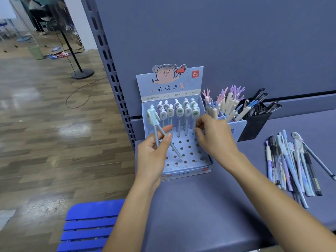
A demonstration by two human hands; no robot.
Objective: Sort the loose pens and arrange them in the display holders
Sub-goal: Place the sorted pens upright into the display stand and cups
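A light-blue cardboard display holder (183, 174) with a pig picture stands on the shelf; its perforated base holds several upright pens with oval white toppers (181, 113) in the back rows. My left hand (154, 155) grips two such pens (156, 124) over the holder's left side, one tip slanting down toward the front holes. My right hand (214, 137) pinches an upright pen (195, 115) at the holder's right side. A pile of loose pens (292, 162) lies on the shelf to the right.
Beside the pig holder stands a second blue holder (240, 124) with antler-topped pens, then a black mesh cup (254, 124) of dark pens. The grey-blue shelf (209, 206) has a back panel. A blue chair (87, 226) sits below left; wooden floor lies beyond.
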